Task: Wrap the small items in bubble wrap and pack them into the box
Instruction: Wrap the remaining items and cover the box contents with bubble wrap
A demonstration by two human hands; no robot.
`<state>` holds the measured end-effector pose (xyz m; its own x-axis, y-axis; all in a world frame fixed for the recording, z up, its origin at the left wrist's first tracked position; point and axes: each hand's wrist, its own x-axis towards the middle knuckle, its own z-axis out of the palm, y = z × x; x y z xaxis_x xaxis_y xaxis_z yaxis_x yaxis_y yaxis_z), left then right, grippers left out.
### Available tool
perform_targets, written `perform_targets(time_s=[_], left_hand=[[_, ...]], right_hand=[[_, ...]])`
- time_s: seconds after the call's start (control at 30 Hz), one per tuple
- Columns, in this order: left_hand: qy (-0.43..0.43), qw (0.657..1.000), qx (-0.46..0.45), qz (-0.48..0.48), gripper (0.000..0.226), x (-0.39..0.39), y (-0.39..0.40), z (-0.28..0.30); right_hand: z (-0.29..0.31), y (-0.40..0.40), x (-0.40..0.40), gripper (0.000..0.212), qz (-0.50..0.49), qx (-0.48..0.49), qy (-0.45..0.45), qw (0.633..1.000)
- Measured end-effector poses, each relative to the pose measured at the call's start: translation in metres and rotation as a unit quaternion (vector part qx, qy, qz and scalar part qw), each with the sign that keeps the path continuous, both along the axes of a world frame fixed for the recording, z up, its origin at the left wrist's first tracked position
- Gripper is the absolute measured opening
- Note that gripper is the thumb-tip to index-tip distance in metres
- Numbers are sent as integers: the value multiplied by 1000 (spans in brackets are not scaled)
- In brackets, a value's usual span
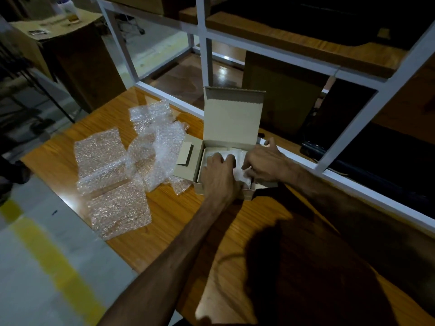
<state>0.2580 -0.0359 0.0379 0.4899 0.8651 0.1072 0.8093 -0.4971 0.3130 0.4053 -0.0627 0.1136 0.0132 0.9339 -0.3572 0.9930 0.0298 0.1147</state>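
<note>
An open cardboard box (231, 118) stands on the wooden table (164, 208), its lid upright at the back. Inside lies a white bubble-wrapped bundle (237, 152). My left hand (220, 177) reaches over the box's near wall, its curled fingers on the bundle. Over the box's right side, my right hand (266, 164) pinches the wrap with bent fingers. What the bundle holds is hidden. Several loose sheets of bubble wrap (131, 161) lie to the left of the box.
A white metal frame (202, 43) runs along the table's far edge behind the box. The table's left edge drops to a grey floor with a yellow line (54, 267). A brown cabinet (77, 62) stands at the far left.
</note>
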Motion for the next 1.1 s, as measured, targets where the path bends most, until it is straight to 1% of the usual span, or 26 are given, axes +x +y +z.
perform_targets(time_s=[0.13,0.2,0.27,0.3,0.37,0.43,0.5,0.57,0.67,0.83,0.97,1.1], left_hand=[[76,995,-38,54,110,10,5,1],[104,991,-60,59,119,13,10,2],[120,989,-72,50,122,16,15,2],[115,989,-79,47,122,15,15,3],[65,992,-87,64,116,8,11,3],[-2,992,-70,100,99,-6,6,1],[-37,991,-44,122,87,-22,3,-4],[-44,990,-24,128,87,-32,4,-5],[-48,992,-7,120,86,-35,5,-7],[-59,991,-3,117,80,-37,3,-13],[-70,992,-17,106,76,-40,3,-10],[-74,994,-41,70,65,-51,-1,-7]], right_hand=[[-39,9,2,35,-29,47,-8,998],[-43,10,1,37,-30,55,-8,998],[-43,11,1,37,-33,62,-10,997],[-44,11,1,37,-32,67,-12,997],[-43,13,2,39,-36,73,-7,997],[-46,13,5,35,-48,71,3,996],[-49,13,8,30,-73,81,26,994],[-50,15,7,29,-89,103,34,990],[-51,15,1,38,-70,108,-15,992],[-67,15,-7,47,-69,78,-70,992],[-66,19,-13,41,-88,61,-86,991],[-68,11,-15,32,-100,77,-50,991]])
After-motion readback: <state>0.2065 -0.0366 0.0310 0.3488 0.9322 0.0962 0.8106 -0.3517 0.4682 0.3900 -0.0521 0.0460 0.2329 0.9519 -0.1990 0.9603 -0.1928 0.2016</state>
